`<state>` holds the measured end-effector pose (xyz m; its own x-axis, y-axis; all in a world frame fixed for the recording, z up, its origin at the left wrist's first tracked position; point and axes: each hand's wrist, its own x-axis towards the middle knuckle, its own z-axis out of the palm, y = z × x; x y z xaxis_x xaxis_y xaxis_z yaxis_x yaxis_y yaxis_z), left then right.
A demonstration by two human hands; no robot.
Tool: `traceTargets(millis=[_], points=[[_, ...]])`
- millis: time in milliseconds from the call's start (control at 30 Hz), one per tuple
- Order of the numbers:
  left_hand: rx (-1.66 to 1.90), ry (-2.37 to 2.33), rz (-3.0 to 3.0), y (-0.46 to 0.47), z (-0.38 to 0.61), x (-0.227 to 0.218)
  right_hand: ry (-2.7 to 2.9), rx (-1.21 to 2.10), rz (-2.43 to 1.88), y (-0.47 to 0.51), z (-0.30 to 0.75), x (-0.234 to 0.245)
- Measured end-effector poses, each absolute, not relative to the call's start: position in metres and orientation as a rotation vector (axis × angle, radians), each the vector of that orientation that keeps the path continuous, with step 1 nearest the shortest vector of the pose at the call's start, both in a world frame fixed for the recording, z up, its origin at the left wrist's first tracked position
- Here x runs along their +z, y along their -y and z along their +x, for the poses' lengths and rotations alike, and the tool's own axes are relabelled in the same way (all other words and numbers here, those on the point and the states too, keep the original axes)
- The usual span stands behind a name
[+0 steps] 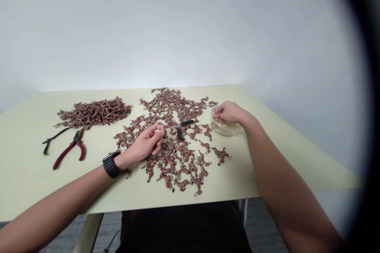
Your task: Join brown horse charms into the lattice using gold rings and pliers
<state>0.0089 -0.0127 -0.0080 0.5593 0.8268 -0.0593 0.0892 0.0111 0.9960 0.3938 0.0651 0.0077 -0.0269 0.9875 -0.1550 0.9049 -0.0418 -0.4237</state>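
The left hand (146, 143) hovers over the middle of the pale green tabletop (26, 178), its grip together, with thumb and fingertips pinched on a small pale piece (157, 130) too small to identify. Beneath it lies a broad, loose spread of brown toy horse figures (175, 162), and a black strap watch (111, 165) circles that wrist. Small black-handled pliers (181, 129) rest on the spread, just beside the left fingertips.

The right hand (230, 112) reaches into a clear plastic bowl (225, 131) at the right edge of the spread, its fingers down among tan bits (226, 124). Whether that grip is clamped on anything, I cannot tell.

Further left, a dense heap of the same horse figures (95, 114) sits towards the far side. Nearer, red-handled pliers (71, 150) lie with their handles apart, and a thin black-handled tool (55, 138) lies just beside them.
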Motion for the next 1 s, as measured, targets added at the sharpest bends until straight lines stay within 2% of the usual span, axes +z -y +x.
traceTargets(millis=[433, 833, 1000], points=[[0.706, -0.862, 1.468, 0.013, 0.01, -0.012, 2.076, 0.533, -2.056, -0.067, 0.39, 0.001], [0.723, -0.88, 1.451, 0.013, 0.01, -0.009, 1.927, 0.605, -2.07, -0.063, 0.398, 0.01], [0.719, -0.795, 1.32, 0.013, 0.011, -0.01, 1.834, 0.435, -2.038, -0.057, 0.391, 0.023]])
